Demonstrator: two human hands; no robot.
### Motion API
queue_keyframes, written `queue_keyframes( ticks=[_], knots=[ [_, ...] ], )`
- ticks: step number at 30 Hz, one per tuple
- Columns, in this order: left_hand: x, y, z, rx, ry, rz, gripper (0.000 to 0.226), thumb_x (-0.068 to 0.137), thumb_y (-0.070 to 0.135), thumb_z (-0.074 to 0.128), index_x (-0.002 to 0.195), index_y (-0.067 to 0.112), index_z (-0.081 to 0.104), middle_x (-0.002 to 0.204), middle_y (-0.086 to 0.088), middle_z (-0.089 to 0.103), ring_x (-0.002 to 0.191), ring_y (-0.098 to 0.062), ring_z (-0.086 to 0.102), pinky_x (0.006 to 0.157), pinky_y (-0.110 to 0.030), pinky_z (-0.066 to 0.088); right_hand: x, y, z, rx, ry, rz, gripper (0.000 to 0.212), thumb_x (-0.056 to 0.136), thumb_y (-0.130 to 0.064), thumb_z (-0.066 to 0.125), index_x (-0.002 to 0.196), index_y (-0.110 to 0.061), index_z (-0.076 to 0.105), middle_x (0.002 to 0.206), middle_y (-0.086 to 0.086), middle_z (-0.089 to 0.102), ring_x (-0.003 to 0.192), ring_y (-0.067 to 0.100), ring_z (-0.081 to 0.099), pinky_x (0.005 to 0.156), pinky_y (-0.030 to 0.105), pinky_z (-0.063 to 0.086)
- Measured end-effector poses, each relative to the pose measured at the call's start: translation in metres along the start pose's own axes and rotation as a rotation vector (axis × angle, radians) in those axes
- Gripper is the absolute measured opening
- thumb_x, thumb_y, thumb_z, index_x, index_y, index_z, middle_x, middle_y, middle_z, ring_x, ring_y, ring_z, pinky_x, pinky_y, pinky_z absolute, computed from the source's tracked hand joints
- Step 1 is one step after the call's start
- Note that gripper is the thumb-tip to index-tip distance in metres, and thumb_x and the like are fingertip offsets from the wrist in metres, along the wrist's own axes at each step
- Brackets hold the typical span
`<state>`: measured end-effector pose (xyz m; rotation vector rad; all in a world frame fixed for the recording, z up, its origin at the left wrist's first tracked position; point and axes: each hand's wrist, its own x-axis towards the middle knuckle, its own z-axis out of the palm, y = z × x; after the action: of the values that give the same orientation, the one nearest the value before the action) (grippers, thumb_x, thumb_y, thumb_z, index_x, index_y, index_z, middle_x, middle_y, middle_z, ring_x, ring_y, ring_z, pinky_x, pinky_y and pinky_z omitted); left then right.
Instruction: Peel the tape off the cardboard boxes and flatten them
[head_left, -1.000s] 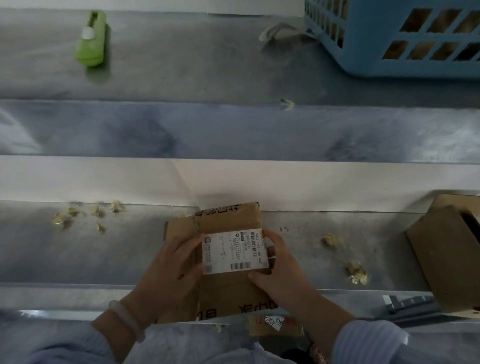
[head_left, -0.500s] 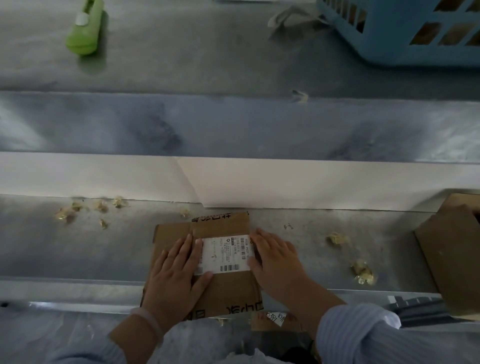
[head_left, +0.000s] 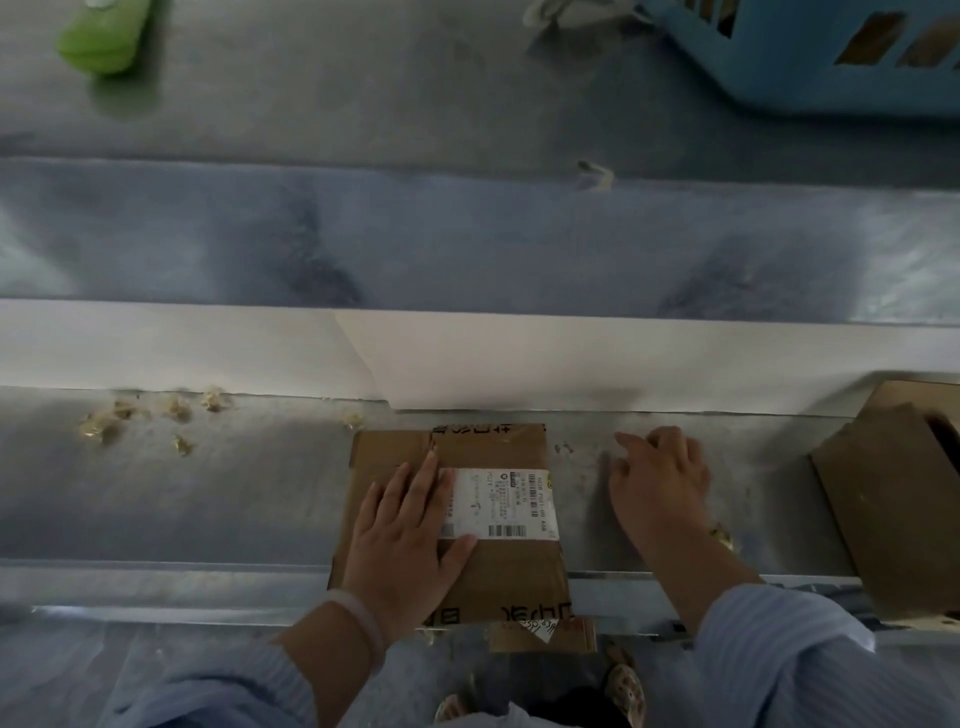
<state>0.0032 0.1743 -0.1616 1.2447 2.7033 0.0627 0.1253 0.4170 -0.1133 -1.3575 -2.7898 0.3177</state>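
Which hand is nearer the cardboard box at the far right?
Right. The right hand is on the metal bench, between the flattened box and the cardboard box, touching neither. The left hand presses flat on the flattened box, farther away.

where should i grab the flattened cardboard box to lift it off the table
Probably its near edge, from the person's side: the flattened cardboard box lies flat on the metal table, but that edge seems to reach the front lip, leaving room for fingers beneath. The left hand presses its left half; the right hand is free.
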Motion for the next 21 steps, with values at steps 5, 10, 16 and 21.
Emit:
queue_keyframes(
  ticks=[5, 10, 16, 21],
  knots=[
    [0.02, 0.012, 0.0, 0.038, -0.005, 0.06, 0.075, 0.094, 0.066, 0.015, 0.143, 0.018, 0.044, 0.148, -0.004, 0.044, 0.137, -0.027, 0.039, 0.11, -0.046, 0.019, -0.006, -0.013, 0.002, -0.016, 0.075, -0.208, 0.053, 0.097, -0.035, 0.042, 0.148, -0.024, 0.035, 0.152, 0.002, 0.032, 0.145, 0.024, 0.015, 0.12, 0.043, 0.013],
    [0.036, 0.009, -0.006, -0.055, 0.021, 0.119, 0.078, 0.088, 0.069, 0.006, 0.153, 0.027, 0.017, 0.16, 0.007, 0.012, 0.148, -0.014, 0.007, 0.12, -0.036, -0.001, -0.034, -0.052, 0.045, 0.009, -0.18, -0.6, 0.064, 0.095, -0.052, 0.026, 0.153, -0.024, 0.024, 0.162, 0.002, 0.018, 0.149, 0.021, 0.015, 0.119, 0.048, 0.021],
    [0.034, -0.024, -0.004, -0.002, -0.013, 0.209, 0.078, 0.09, 0.072, 0.022, 0.15, 0.023, 0.029, 0.157, -0.001, 0.027, 0.142, -0.019, 0.031, 0.113, -0.043, 0.02, -0.038, -0.053, 0.062, -0.106, -0.183, -0.485, 0.085, 0.092, -0.071, 0.018, 0.15, -0.011, 0.034, 0.157, 0.014, 0.03, 0.144, 0.029, 0.029, 0.113, 0.044, 0.017],
    [0.036, -0.022, 0.0, -0.014, -0.031, 0.168, 0.078, 0.087, 0.076, 0.019, 0.152, 0.034, 0.017, 0.161, 0.0, 0.013, 0.147, -0.018, 0.014, 0.116, -0.043, 0.008, -0.035, -0.056, 0.062, -0.13, -0.191, -0.478, 0.086, 0.091, -0.071, 0.015, 0.149, -0.01, 0.035, 0.156, 0.015, 0.032, 0.143, 0.029, 0.032, 0.114, 0.042, 0.014]
  ],
)
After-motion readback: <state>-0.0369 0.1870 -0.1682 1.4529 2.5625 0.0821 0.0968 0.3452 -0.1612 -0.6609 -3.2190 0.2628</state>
